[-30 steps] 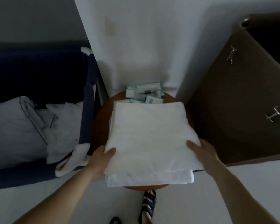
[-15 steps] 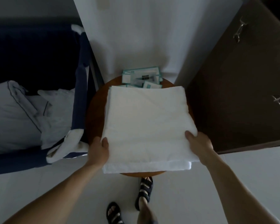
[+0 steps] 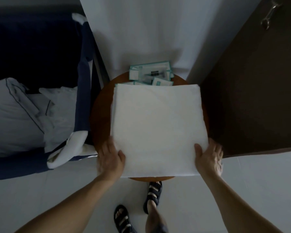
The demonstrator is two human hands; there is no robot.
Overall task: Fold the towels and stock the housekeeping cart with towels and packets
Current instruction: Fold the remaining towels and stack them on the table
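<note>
- Here, a folded white towel [image 3: 156, 128] lies flat on the round wooden table [image 3: 97, 118], its far edge overlapping the teal-edged packets [image 3: 150, 74].
- Right hand [image 3: 209, 158]: thumb on the near right corner, fingers straight along the side.
- Left hand [image 3: 110, 158]: thumb on the near left corner; fingers blurred, perhaps loose, so I cannot tell its grip.
</note>
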